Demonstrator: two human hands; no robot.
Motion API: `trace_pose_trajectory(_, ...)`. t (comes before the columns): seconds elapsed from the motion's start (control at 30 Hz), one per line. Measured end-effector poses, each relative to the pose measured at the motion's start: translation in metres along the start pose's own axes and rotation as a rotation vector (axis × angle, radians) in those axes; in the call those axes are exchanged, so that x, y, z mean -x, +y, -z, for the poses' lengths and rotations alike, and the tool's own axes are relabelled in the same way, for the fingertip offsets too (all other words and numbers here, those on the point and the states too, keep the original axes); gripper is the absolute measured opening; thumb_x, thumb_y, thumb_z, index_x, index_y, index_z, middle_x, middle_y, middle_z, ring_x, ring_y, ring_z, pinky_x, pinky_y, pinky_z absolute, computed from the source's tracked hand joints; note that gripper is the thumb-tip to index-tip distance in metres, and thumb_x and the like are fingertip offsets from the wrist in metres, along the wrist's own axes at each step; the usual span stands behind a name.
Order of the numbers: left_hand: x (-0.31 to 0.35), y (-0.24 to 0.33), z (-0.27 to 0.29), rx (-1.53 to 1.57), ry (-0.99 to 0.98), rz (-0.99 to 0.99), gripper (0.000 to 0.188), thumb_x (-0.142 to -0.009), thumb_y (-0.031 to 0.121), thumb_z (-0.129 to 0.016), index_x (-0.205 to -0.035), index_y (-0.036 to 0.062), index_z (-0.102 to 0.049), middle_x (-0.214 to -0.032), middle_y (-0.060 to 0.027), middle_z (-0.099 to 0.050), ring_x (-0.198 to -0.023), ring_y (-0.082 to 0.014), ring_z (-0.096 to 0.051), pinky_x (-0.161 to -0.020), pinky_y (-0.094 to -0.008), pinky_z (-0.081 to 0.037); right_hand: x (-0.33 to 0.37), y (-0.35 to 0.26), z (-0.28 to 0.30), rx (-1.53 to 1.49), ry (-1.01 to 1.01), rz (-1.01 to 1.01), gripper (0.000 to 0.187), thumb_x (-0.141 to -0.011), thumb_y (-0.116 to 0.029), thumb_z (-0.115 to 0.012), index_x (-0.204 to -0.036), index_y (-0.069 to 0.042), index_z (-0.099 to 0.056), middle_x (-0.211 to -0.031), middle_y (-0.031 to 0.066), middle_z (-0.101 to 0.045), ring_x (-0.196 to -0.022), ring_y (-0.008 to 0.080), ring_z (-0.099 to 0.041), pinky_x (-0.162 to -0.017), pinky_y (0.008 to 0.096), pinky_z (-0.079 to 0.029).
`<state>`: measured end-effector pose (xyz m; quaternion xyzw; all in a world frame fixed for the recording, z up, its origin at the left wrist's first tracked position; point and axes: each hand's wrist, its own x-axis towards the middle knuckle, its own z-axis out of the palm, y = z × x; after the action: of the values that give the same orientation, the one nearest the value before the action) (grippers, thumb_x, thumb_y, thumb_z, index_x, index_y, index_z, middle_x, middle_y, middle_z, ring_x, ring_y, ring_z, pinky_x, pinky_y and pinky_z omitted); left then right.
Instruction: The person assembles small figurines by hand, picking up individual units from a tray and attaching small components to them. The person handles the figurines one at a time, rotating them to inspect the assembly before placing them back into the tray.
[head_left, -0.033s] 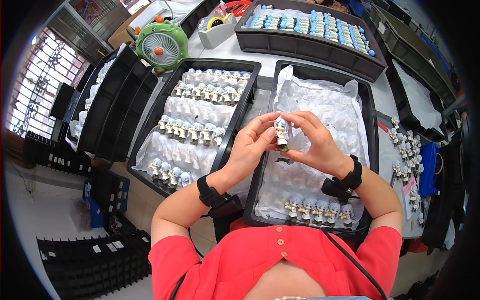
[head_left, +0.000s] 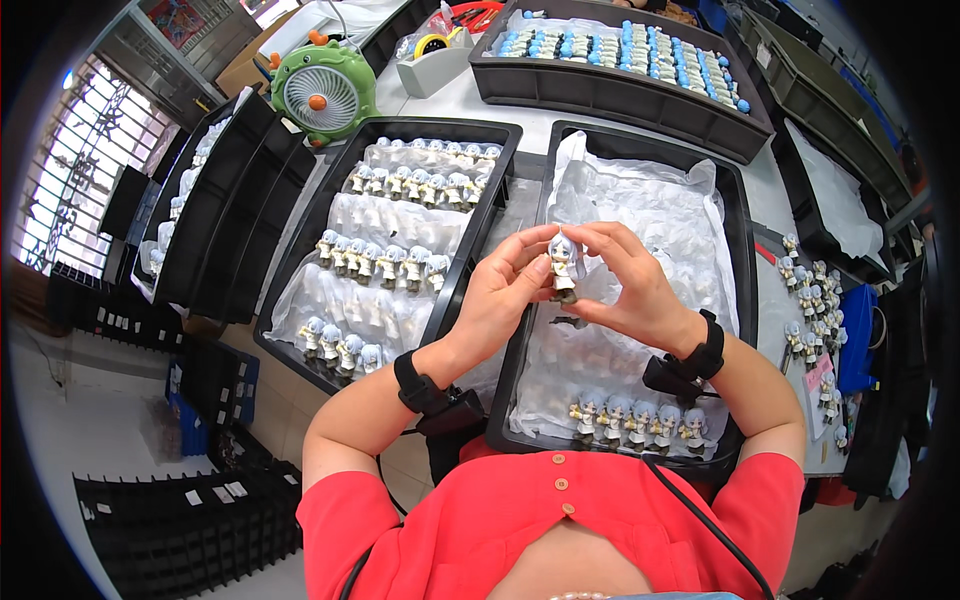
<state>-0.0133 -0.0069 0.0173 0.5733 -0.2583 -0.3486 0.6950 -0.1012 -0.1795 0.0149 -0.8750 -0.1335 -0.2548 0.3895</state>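
Note:
A small figurine [head_left: 563, 262] with pale hair, a white outfit and dark boots stands upright between my hands, facing me. My left hand [head_left: 512, 275] pinches its side with thumb and fingers. My right hand [head_left: 630, 278] curls round the other side, forefinger at the head and thumb near the boots. Both are above the right black tray [head_left: 748, 300], which is lined with crumpled white sheeting [head_left: 640, 190]. At the tray's near end lies a row of similar figurines [head_left: 640, 425]; others show dimly under the sheeting.
Left of it, another black tray [head_left: 470, 260] holds rows of figurines between white sheets. Behind stand a grey crate [head_left: 620, 100] of blue-and-white pieces, a tape dispenser [head_left: 436, 68] and a green fan [head_left: 322, 92]. Loose figurines [head_left: 815, 295] and a blue bin [head_left: 856, 340] are at the right.

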Motion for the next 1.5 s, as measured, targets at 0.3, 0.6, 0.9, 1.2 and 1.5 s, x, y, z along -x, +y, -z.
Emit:
trace_pose_trajectory(0.3, -0.002, -0.004, 0.004, -0.074, -0.027, -0.018, 0.044, -0.096, 0.017, -0.049, -0.136, 0.0014, -0.038, -0.117, -0.0068, -0.054, -0.096, -0.0094, -0.057, -0.082, -0.0252, -0.049, 0.001, -0.004, 0.0, -0.017, 0.004, -0.039, 0.078, -0.06, -0.004, -0.077, -0.13, -0.009, -0.045, -0.117, 0.0124, -0.051, -0.104, 0.0289, -0.053, -0.087, 0.0353, -0.046)
trace_pose_trajectory(0.6, -0.001, -0.007, -0.002, -0.021, -0.17, -0.074, 0.057, -0.092, 0.019, -0.057, -0.14, 0.0026, -0.029, -0.126, -0.0099, -0.048, -0.111, -0.02, -0.055, -0.09, -0.03, -0.048, 0.003, 0.0, -0.011, 0.094, 0.097, 0.217, 0.082, -0.063, -0.001, -0.075, -0.135, -0.009, -0.038, -0.12, 0.0113, -0.051, -0.103, 0.0283, -0.052, -0.087, 0.0358, -0.046)
trace_pose_trajectory(0.9, -0.007, 0.001, 0.005, 0.414, -0.334, 0.124, 0.052, -0.096, 0.028, -0.047, -0.14, 0.0054, -0.029, -0.131, -0.0134, -0.045, -0.111, -0.0288, -0.055, -0.088, -0.0371, -0.049, 0.004, -0.005, -0.008, -0.156, 0.075, 0.027, 0.09, -0.062, -0.006, -0.08, -0.139, -0.007, -0.033, -0.122, 0.0105, -0.052, -0.105, 0.0248, -0.053, -0.088, 0.0347, -0.046)
trace_pose_trajectory(1.2, -0.006, 0.008, 0.002, 0.408, -0.378, 0.11, 0.058, -0.096, 0.036, -0.044, -0.142, 0.0055, -0.026, -0.135, -0.0139, -0.043, -0.114, -0.0271, -0.054, -0.09, -0.0355, -0.047, 0.006, 0.0, -0.005, -0.097, 0.081, 0.009, 0.093, -0.061, -0.014, -0.084, -0.139, -0.007, -0.033, -0.123, 0.0106, -0.052, -0.107, 0.0245, -0.054, -0.089, 0.0353, -0.045)
trace_pose_trajectory(1.5, -0.005, 0.01, 0.004, 0.45, -0.355, 0.112, 0.057, -0.097, 0.036, -0.042, -0.142, 0.0054, -0.027, -0.131, -0.0116, -0.047, -0.118, -0.0264, -0.051, -0.097, -0.0407, -0.043, 0.006, 0.006, -0.003, -0.077, 0.076, -0.002, 0.092, -0.063, -0.02, -0.083, -0.139, -0.009, -0.033, -0.123, 0.0093, -0.053, -0.107, 0.0229, -0.054, -0.084, 0.0343, -0.045)
